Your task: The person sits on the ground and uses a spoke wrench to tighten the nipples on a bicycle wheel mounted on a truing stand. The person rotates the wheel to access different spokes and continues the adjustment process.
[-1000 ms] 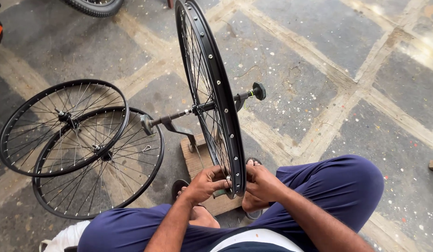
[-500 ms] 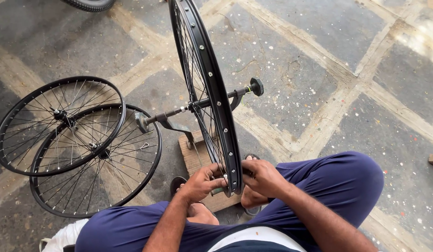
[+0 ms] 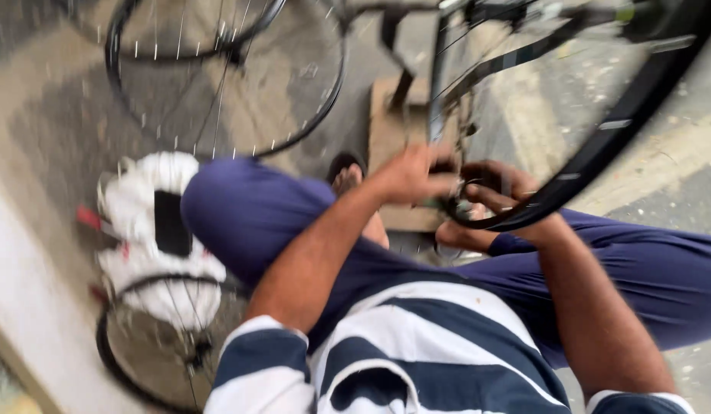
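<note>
Both hands work at the near edge of the upright wheel [image 3: 601, 146], which stands on a wooden block [image 3: 390, 138] on the floor. The left hand [image 3: 413, 175] pinches at the rim; the right hand [image 3: 497, 188] curls around it, though blur hides the exact grip. Steady the rim and turn it in small increments. The rim is smooth black metal with thin spokes; spare wheels [image 3: 225, 84] lie flat at far left.

White bag [image 3: 158, 253] with black patch, lower left, beside knee.
</note>
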